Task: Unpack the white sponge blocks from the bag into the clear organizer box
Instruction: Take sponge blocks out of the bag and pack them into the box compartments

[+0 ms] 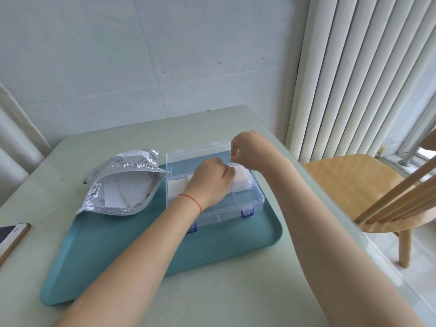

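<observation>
White sponge blocks (240, 179) fill box's (256, 199) rear compts.

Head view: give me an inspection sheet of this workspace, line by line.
Surface: pale green table with a teal tray on it.
Job's things: clear organizer box open on the tray, white sponge blocks in its rear compartments; silver bag open beside it, more white pieces inside.
Clutter: phone at the table's left edge.
Grippers: left hand reaches into the box; right hand raised above it, fingers curled.
Cables: nothing seen.
Surroundings: wooden chair, vertical blinds, tiled wall.
</observation>
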A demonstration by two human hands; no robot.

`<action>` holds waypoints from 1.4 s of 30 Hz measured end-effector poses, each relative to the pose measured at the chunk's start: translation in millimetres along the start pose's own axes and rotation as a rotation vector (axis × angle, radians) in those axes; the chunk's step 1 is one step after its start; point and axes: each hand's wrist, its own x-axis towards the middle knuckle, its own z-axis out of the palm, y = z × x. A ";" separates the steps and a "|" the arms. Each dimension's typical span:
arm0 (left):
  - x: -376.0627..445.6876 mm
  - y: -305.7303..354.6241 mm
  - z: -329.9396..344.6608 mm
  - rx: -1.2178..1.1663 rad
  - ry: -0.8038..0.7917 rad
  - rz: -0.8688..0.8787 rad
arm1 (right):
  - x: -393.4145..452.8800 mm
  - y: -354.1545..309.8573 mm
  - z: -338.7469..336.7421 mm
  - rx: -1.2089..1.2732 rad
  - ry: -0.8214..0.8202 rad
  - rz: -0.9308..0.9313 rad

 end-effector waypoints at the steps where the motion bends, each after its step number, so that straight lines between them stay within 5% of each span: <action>1: -3.7 -0.1 -5.2 -0.014 0.048 0.017 | -2.6 -5.4 -6.8 0.033 0.040 -0.027; 5: -35.8 -17.0 -40.7 -0.044 0.261 -0.082 | -21.0 -55.6 -24.3 0.195 0.044 -0.158; 11: -91.4 -60.5 -83.6 0.022 0.495 -0.331 | -46.1 -147.0 -7.2 0.226 -0.287 -0.237; 16: -127.4 -104.1 -98.6 0.164 0.707 -0.381 | -45.4 -187.2 34.0 0.219 -0.294 -0.060; 28: -138.8 -134.7 -101.9 0.072 0.605 -0.395 | -29.5 -233.3 82.4 0.403 -0.148 0.228; 42: -146.5 -123.1 -105.8 0.004 0.568 -0.424 | -33.1 -218.9 68.3 0.590 -0.184 0.222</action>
